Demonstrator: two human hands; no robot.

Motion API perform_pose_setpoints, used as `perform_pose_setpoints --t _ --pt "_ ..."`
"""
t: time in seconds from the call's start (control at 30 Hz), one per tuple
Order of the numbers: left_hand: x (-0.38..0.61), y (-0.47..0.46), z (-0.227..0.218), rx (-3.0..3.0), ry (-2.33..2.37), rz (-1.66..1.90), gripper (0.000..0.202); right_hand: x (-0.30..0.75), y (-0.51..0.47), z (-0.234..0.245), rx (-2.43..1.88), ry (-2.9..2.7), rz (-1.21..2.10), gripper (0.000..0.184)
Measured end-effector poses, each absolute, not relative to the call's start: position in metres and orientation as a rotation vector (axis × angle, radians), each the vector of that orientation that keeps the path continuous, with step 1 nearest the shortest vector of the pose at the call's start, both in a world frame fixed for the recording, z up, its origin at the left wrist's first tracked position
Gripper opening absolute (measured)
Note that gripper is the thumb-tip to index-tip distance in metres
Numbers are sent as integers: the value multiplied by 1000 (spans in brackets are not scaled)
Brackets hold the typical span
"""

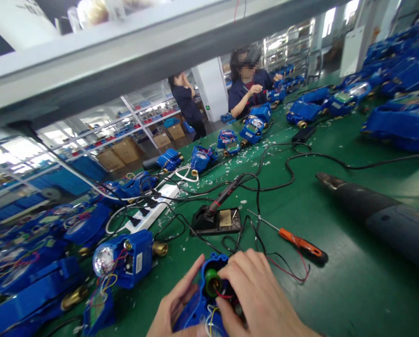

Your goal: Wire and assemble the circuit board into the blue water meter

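At the bottom centre I hold a blue water meter housing (pixel 198 306) with a green round part (pixel 212 282) and red, yellow and white wires inside. My left hand (pixel 174 306) grips its left side, fingers curled under it. My right hand (pixel 256 295) is closed over its right side, fingertips pinched on the wires and parts inside. Just left of it another blue meter (pixel 132 257) with a clear dome and brass fittings lies on the green table (pixel 353 290).
A soldering iron (pixel 225 194) rests in its black stand (pixel 216 220). An orange screwdriver (pixel 300 244) lies to the right, a dark heat gun (pixel 381 215) farther right. White power strip (pixel 153 210), tangled cables and many blue meters surround. Two people work at the far end.
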State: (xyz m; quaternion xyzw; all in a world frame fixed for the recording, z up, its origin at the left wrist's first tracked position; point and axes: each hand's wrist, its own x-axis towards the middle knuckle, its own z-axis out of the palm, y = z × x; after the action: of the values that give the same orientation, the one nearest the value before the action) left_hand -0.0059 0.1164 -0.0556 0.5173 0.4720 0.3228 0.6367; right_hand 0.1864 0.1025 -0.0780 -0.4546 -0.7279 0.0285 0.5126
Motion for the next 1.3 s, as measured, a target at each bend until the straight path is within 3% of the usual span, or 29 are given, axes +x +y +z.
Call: perform_pose_setpoints --t 0.13,0.23,0.33,0.77,1.17,1.3 --pt "-4 115 -57 1188 1052 682 95 188 107 -71 -1232 -1675 236 50" --pt "2 114 -51 1160 1026 654 107 186 112 -68 -1310 -1693 546 61" --pt "6 113 -46 1165 1022 648 112 184 116 -64 -1352 -1700 784 57" --pt "5 109 -49 1178 1109 667 113 182 121 -56 -1417 -1733 848 31" --pt "6 106 -47 1054 1223 765 96 202 121 -51 -1255 -1703 1108 48" --pt "-3 114 -49 1021 1252 763 89 206 120 -57 -1162 -1714 1114 38"
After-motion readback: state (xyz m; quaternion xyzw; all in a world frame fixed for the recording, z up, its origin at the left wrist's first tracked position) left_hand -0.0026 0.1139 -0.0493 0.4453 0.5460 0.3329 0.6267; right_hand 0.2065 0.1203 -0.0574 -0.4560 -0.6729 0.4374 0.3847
